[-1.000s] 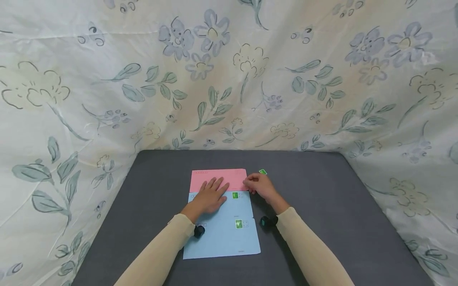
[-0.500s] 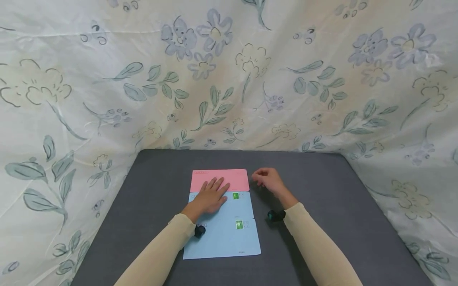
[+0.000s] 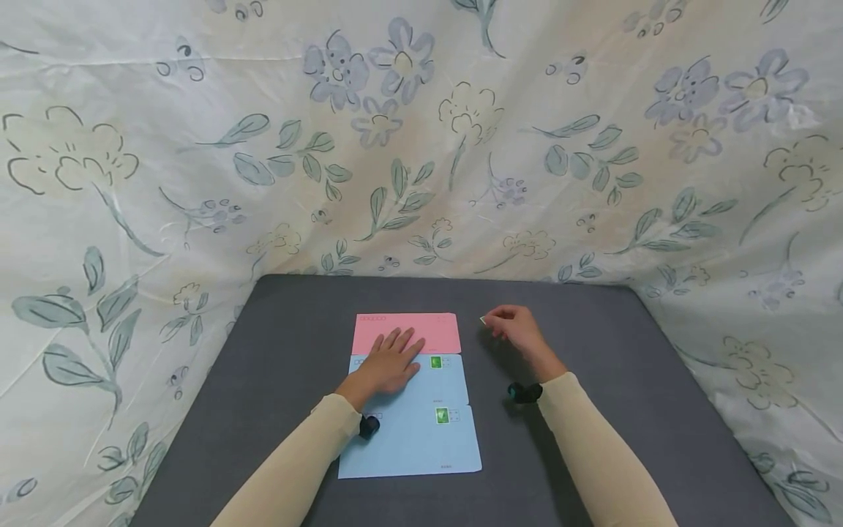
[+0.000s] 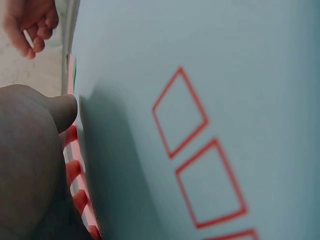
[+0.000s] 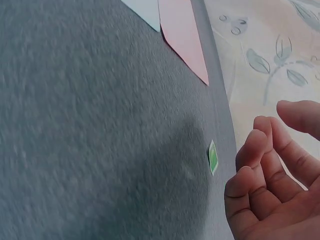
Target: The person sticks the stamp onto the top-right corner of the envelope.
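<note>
My left hand (image 3: 387, 364) lies spread across a pink envelope (image 3: 437, 331) and the upper blue envelope (image 3: 424, 384). Its fingers reach onto the pink paper; the palm is over the blue. A lower blue envelope (image 3: 408, 446) lies beneath the wrist. Both blue envelopes bear a green stamp (image 3: 436, 362) at the right. My right hand (image 3: 520, 329) hovers right of the pink envelope with loosely bent fingers. Thumb and forefinger stand apart in the right wrist view, nothing between them. A small green stamp (image 5: 213, 157) with a white border lies on the table beside that hand.
The dark grey table (image 3: 586, 439) extends around the envelopes on both sides. A floral cloth (image 3: 421, 146) hangs behind the table's far edge and along its sides. Small black devices (image 3: 525, 394) are worn at both wrists.
My right hand has moved rightward, away from the pink envelope's edge. The loose stamp, hidden by it half a second ago, peeks out at its fingertips. The left hand has stayed put.
</note>
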